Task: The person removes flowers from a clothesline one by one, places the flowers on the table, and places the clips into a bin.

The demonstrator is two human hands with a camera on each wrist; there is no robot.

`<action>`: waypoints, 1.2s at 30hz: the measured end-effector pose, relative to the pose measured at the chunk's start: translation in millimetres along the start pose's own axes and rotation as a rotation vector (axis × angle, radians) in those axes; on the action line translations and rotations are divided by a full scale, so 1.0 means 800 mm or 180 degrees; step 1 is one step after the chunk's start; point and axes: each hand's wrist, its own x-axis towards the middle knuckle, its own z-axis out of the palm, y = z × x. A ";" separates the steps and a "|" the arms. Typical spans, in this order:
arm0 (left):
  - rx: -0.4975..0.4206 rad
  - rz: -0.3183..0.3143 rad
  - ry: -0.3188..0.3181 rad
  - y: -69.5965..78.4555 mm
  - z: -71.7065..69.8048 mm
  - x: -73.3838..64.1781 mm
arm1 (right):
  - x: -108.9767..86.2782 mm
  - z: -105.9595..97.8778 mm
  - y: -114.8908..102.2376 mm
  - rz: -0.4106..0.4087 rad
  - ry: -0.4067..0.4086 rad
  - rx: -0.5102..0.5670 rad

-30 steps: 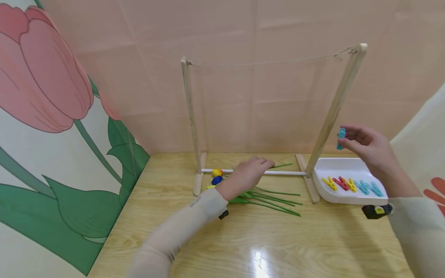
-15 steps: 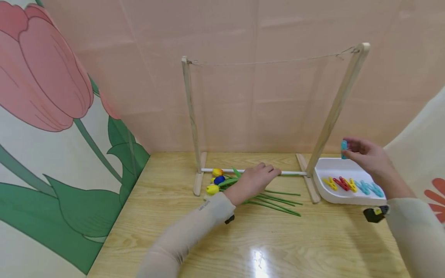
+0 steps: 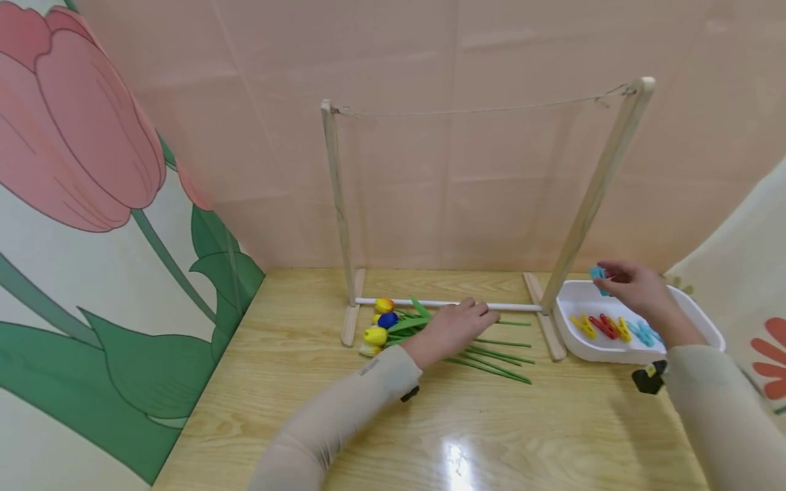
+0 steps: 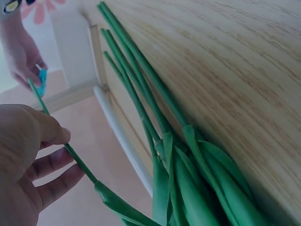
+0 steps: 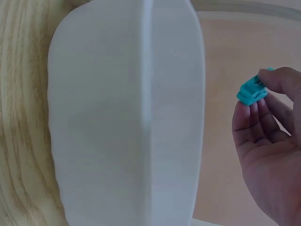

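My left hand (image 3: pixel 457 329) pinches the thin green stem (image 4: pixel 81 163) of an artificial tulip between thumb and fingers; the rest of that flower runs out of the left wrist view. Beneath it on the table lie several more tulips, including a yellow one (image 3: pixel 375 335) and a blue one (image 3: pixel 387 320), their green stems (image 3: pixel 503 354) pointing right. Over the left part of the white tray (image 3: pixel 706 327), my right hand (image 3: pixel 641 298) holds a light-blue clothespin (image 5: pixel 252 90) between thumb and fingertips. In the tray lie yellow clothespins (image 3: pixel 585 326), red clothespins (image 3: pixel 602 326) and light-blue clothespins (image 3: pixel 643 333).
Behind the flowers stands a wooden frame with a left post (image 3: pixel 336 184) and a right post (image 3: pixel 598 194). A thin string (image 3: pixel 485 110) links their tops, and a white rod (image 3: pixel 516 306) joins their feet. A pink sheet (image 3: pixel 393 191) hangs behind the wooden table (image 3: pixel 381 436).
My left hand has moved slightly right and toward me, uncovering the flower heads. My right hand has come down and left toward the tray, and the clothespin in it has tilted.
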 end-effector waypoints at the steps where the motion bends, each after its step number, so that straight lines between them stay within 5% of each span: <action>1: -0.0004 0.0009 0.0001 0.001 0.001 0.000 | 0.001 0.001 0.002 0.0010 -0.0032 -0.0030; 11: 0.0010 0.0075 -0.0115 0.010 0.004 0.001 | 0.009 0.007 0.003 0.0276 -0.0476 -0.0310; 19: -0.0068 0.0151 -0.0008 0.015 0.013 0.000 | 0.013 0.004 0.006 0.0380 -0.0619 -0.0440; 36: -0.0058 -0.0012 -0.0278 0.004 0.000 -0.007 | 0.011 -0.010 -0.003 0.0146 -0.0389 -0.0597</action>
